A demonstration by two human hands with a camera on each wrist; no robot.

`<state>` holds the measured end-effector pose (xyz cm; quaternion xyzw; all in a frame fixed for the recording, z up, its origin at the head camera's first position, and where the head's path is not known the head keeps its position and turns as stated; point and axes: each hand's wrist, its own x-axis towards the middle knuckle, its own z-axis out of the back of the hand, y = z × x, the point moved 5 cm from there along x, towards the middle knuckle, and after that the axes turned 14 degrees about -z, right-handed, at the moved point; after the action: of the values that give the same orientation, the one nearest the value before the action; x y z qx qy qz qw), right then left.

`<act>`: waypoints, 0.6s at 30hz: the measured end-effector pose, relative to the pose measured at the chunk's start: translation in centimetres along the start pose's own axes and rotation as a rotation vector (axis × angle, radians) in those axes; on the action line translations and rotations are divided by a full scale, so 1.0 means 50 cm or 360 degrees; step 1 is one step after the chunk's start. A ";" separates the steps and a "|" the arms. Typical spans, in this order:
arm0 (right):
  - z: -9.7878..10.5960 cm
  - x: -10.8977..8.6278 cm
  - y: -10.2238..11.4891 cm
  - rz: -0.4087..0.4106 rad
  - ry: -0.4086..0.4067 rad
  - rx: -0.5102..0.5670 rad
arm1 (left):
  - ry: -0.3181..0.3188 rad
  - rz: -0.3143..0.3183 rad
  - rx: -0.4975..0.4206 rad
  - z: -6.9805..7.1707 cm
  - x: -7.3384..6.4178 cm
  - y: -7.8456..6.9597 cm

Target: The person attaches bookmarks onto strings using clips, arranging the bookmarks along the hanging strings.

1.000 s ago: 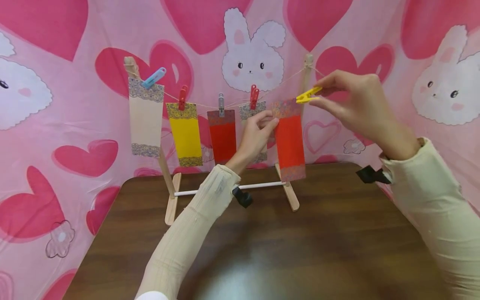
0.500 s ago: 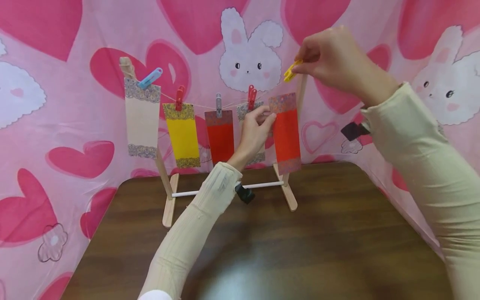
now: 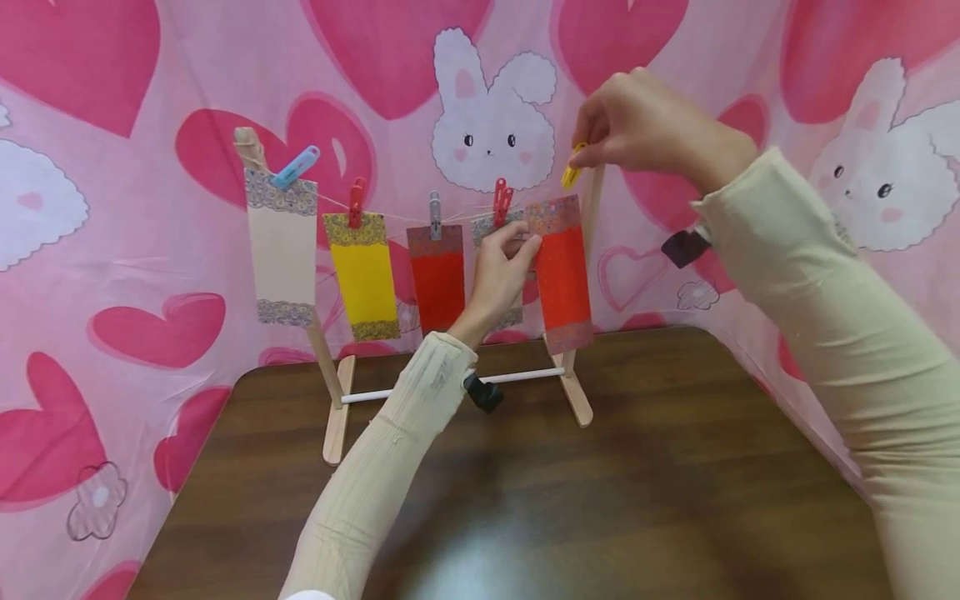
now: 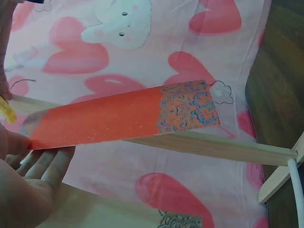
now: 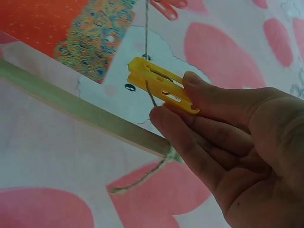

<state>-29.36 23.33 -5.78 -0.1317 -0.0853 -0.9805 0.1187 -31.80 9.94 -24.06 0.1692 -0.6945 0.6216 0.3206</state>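
Observation:
My left hand (image 3: 497,279) pinches the upper left edge of a red paper card (image 3: 564,271) with patterned bands at both ends. It hangs tilted at the right end of the rack. Above its top edge, my right hand (image 3: 652,125) pinches a yellow clothespin (image 5: 159,83) between thumb and fingers. A thin string (image 5: 147,28) runs up to the clothespin in the right wrist view; whether the jaws grip it, I cannot tell. The clothespin stands apart from the card. Behind the left hand, a pale card (image 3: 512,317) hangs partly hidden under red clothespins (image 3: 502,200).
A wooden rack with two posts (image 3: 324,354) and a white crossbar (image 3: 521,377) stands on the brown table (image 3: 600,500). Pinned to its string are a cream card (image 3: 283,258), a yellow card (image 3: 363,279) and a darker red card (image 3: 438,287). Patterned cloth hangs behind.
My right hand has moved left and up from the card's top corner, then slightly down, taking the yellow clothespin off the card. The left hand still holds the red card, shifted slightly left.

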 end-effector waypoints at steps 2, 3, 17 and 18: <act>-0.008 -0.002 -0.001 0.0011 0.0011 0.0011 | 0.0013 0.0005 -0.0015 -0.001 0.000 -0.001; -0.011 -0.002 -0.001 0.0013 0.0017 0.0018 | 0.0020 0.0006 -0.0025 -0.002 0.000 -0.001; -0.027 -0.004 0.002 -0.0003 0.0104 0.0069 | 0.0082 -0.0029 -0.0086 -0.010 0.006 -0.006; -0.027 -0.003 0.003 0.0000 0.0106 0.0066 | 0.0084 -0.0032 -0.0089 -0.009 0.006 -0.006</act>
<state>-29.49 22.93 -7.09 -0.0965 -0.1016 -0.9823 0.1242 -31.75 10.36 -23.61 0.1506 -0.7013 0.6028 0.3495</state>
